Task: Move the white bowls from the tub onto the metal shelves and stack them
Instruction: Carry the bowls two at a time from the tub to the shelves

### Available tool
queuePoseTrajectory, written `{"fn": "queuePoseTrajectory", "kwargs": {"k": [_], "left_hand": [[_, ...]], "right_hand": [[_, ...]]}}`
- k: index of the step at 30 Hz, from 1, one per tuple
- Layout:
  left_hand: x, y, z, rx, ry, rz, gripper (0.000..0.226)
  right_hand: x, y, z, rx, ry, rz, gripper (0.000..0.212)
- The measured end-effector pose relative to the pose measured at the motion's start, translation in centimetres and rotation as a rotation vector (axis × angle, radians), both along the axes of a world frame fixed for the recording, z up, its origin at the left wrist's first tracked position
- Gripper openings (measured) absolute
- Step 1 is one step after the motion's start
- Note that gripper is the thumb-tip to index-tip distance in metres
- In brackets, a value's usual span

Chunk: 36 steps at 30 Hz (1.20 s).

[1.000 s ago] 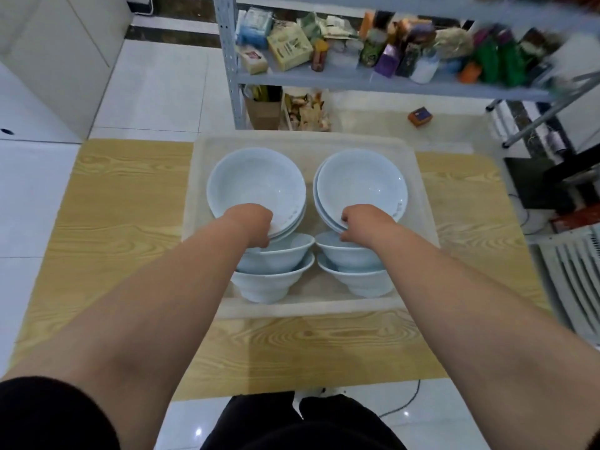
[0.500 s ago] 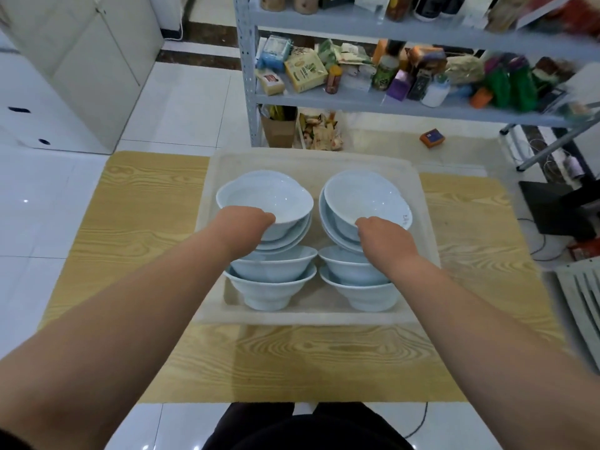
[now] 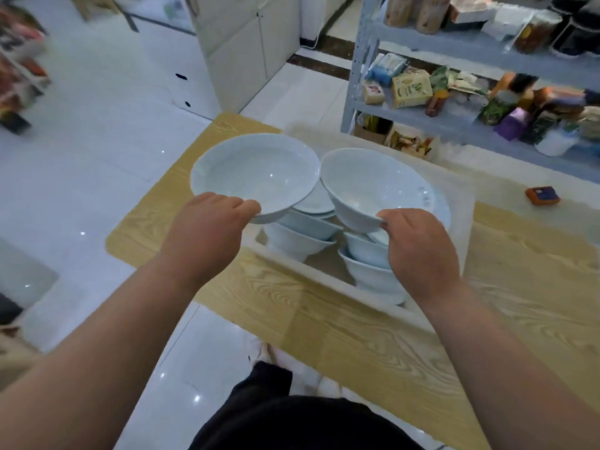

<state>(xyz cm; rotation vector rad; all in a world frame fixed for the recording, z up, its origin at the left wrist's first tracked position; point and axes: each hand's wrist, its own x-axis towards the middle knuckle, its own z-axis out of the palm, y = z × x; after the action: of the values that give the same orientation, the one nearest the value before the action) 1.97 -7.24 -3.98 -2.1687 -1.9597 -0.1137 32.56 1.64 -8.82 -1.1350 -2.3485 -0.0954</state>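
My left hand (image 3: 211, 225) grips the near rim of a white bowl (image 3: 256, 173), lifted above the left side of the translucent tub (image 3: 461, 203). My right hand (image 3: 418, 245) grips the near rim of a second white bowl (image 3: 373, 186), held above the tub's right side. The two raised bowls almost touch rim to rim. Below them several more white bowls (image 3: 302, 235) remain stacked in the tub, partly hidden by my hands. The tub sits on a low wooden table (image 3: 357, 336). The grey metal shelves (image 3: 454, 121) stand beyond the table at the upper right.
The shelves hold packets, jars and bottles (image 3: 412, 89). A small orange box (image 3: 543, 195) lies on the floor past the tub. White cabinets (image 3: 246, 50) stand at the back left on white tiled floor. My legs in dark trousers (image 3: 292, 420) are at the table's near edge.
Both hands have lifted their bowls up out of the tub's stacks. My head has turned left and up, so the table now sits diagonally and more floor shows.
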Motion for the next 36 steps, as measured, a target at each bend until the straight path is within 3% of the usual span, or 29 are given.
{"fn": "queuePoseTrajectory", "kwargs": {"k": [8, 16, 21, 27, 36], "left_hand": [[-2.3, -17.7, -0.9, -0.013, -0.076, 0.488, 0.039], [-7.3, -36.2, -1.9, -0.075, -0.123, 0.874, 0.037], [-8.6, -48.9, -1.7, -0.004, -0.121, 1.065, 0.031], [-7.7, -62.5, -1.3, 0.004, -0.081, 1.442, 0.033], [-2.6, -73.5, -0.3, 0.074, -0.018, 1.938, 0.032]], "right_hand": [[-7.7, -6.0, 0.8, 0.002, -0.003, 0.383, 0.024], [-21.0, -15.3, 0.9, -0.046, -0.138, 0.751, 0.029], [-31.6, -25.3, 0.6, -0.027, -0.168, 0.99, 0.039], [-41.8, -39.0, 1.1, -0.003, -0.185, 1.268, 0.034], [-52.0, -56.8, 2.3, 0.047, -0.207, 1.743, 0.031]]}}
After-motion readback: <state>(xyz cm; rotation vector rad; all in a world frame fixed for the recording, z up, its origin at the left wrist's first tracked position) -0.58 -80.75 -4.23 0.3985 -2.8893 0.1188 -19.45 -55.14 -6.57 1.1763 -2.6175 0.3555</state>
